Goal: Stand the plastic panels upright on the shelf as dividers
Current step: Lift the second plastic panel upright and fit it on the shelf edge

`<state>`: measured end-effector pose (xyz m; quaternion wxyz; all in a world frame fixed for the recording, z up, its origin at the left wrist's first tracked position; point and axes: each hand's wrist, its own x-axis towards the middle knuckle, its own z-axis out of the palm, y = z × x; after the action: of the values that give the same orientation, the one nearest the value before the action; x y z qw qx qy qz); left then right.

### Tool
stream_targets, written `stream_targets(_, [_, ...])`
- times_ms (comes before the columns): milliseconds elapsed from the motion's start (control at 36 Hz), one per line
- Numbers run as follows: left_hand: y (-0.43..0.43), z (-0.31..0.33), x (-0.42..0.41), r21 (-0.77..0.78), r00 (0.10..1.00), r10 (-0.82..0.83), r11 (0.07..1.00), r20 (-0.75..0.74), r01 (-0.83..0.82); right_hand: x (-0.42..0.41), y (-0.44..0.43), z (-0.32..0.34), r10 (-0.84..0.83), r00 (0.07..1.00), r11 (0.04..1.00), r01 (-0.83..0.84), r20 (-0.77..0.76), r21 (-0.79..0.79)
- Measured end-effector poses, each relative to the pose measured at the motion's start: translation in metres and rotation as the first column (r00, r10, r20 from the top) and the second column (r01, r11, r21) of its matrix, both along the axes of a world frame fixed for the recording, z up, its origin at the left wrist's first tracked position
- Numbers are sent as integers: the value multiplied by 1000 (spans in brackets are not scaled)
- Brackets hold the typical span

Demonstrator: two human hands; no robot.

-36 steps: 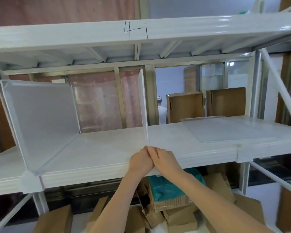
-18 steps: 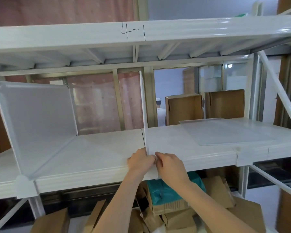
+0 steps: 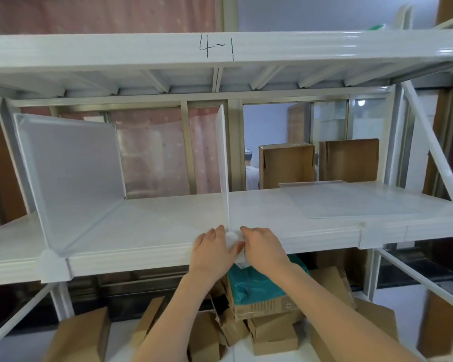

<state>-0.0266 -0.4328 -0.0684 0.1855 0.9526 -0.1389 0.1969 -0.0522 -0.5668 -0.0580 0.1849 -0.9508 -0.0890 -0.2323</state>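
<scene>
Both hands press the white foot tab of the middle panel [image 3: 224, 163] against the shelf [image 3: 141, 253] lip: left hand [image 3: 213, 248] flat on it, right hand [image 3: 263, 246] pinching it. If the tab slips off, the edge-on panel could tip sideways. Farther right, another panel [image 3: 364, 199] lies flat.

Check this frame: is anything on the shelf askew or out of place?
One panel lies flat on the shelf at the right, not upright like the left divider and the middle divider. Both hands, left and right, are at the middle divider's front foot. Nothing looks damaged.
</scene>
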Motion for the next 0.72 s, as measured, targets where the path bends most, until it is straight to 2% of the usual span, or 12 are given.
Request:
stream_targets(139, [9,-7,-13,142,994,6,990,108,-21,-1,-1,-10,13,1000,993,-14,-15,-115])
stream_targets(278, [15,-11,-23,206,994,-12,979,112,-11,-6,1,-13,-19,1000,984,17,-9,-180])
stream_targets(722, [21,-8,-45,116,999,-18,993,41,14,-28,5,-13,-67,991,977,41,-118,-207])
